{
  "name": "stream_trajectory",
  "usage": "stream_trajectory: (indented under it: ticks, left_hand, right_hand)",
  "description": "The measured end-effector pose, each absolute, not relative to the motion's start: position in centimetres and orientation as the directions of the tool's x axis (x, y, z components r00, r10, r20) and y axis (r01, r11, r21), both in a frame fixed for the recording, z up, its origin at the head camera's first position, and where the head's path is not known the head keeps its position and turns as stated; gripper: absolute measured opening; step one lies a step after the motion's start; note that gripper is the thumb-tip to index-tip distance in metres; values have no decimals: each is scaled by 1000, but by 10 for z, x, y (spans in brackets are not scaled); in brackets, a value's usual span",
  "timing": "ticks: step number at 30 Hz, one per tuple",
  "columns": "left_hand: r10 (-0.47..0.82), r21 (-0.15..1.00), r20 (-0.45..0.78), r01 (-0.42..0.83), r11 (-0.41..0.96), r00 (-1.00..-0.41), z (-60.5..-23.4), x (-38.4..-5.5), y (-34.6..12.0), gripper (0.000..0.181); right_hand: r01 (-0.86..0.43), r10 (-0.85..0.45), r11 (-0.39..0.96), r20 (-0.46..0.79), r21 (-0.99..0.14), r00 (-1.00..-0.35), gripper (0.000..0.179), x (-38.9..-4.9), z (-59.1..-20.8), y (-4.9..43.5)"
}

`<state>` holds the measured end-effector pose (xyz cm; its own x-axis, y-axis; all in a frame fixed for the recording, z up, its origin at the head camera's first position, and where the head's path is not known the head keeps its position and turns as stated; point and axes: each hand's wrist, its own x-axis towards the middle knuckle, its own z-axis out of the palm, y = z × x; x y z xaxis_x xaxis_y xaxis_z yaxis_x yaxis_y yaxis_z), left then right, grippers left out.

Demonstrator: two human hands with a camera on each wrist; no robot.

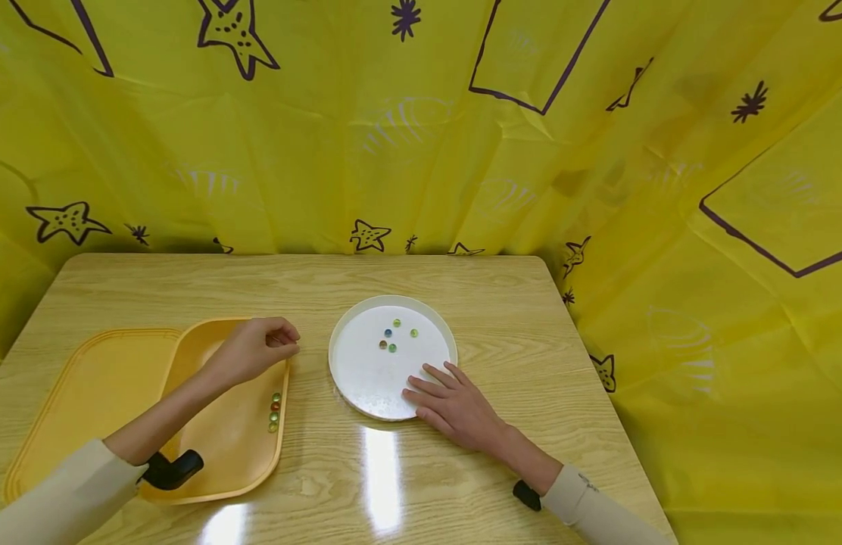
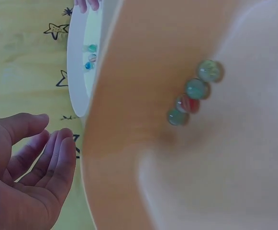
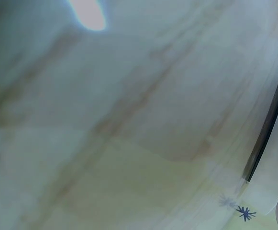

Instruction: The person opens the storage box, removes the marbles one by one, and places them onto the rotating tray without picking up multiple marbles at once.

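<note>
My left hand (image 1: 254, 352) hovers over the right rim of an orange plastic bin (image 1: 223, 454). Its fingers curve loosely, with a gap to the thumb and nothing between them in the left wrist view. Several glass marbles (image 2: 196, 89), green and red-white, lie in a row inside the bin along its right wall. A round white tray (image 1: 356, 386) stands right of the bin. Toward its back lie several marbles (image 1: 392, 348) in green, yellow-green, blue and brown. My right hand (image 1: 458, 409) rests its spread fingers over the tray's front right edge, holding nothing.
A flat orange panel (image 1: 114, 393) with a ridged border lies left of the bin. Everything stands on a light wood table (image 1: 530, 363). A yellow patterned curtain (image 1: 421, 151) hangs behind the table and along its right side.
</note>
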<state>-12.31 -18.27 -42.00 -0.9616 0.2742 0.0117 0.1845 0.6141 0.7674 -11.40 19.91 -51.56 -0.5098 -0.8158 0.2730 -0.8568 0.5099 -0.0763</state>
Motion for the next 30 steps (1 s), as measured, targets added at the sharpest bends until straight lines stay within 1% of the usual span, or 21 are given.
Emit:
stream_trajectory:
  ticks: [7,11,18,23,30]
  left_hand:
    - [281,759,32,207,618,-959,-429,-113,-197,7]
    - [282,761,-2,182,623,-959,-436,-108,-202,8]
    - [300,767,-69,142,625,-951,-451,-104,-207,8]
    - [317,780,-119,109,616,-941,-458,-102,-207,8]
    - [339,757,-151,111,643,-929,-463,-103,-209,9]
  right_hand:
    - [-850,-814,519,252,-90,-524,53,-114,-515,199]
    - [-845,-812,526,241,-94,-532,54,-114,-515,199]
    - [-853,-817,516,255,-79,-518,53,-114,-514,198]
    - [-851,-815,519,254,-83,-522,53,-113,-514,198]
    - [-851,-813,518,261,-83,-520,53,-114,-515,198]
